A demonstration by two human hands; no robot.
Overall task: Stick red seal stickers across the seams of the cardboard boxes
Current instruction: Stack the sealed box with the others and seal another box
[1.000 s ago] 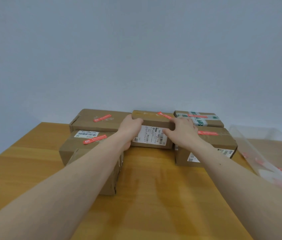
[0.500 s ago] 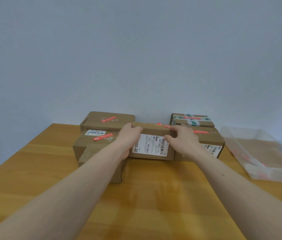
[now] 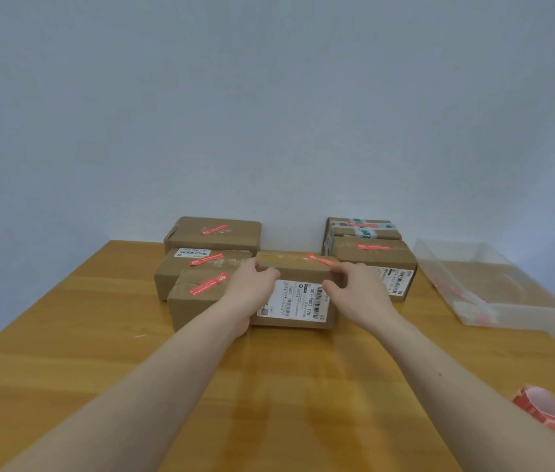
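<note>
Both hands clasp the middle cardboard box [image 3: 294, 291]: the left hand [image 3: 252, 291] wraps its left end with fingers curled over the top edge, and the right hand [image 3: 359, 291] grips its right end, thumb on the labelled front face and fingers on top beside a red seal sticker [image 3: 318, 259]. To the left of the held box stand three stickered boxes [image 3: 201, 284], to its right two more [image 3: 374, 257]. Farther right sits a clear plastic tray [image 3: 494, 291], and near the right forearm a red sticker roll [image 3: 538, 407] lies on the wooden table [image 3: 64, 335].
</note>
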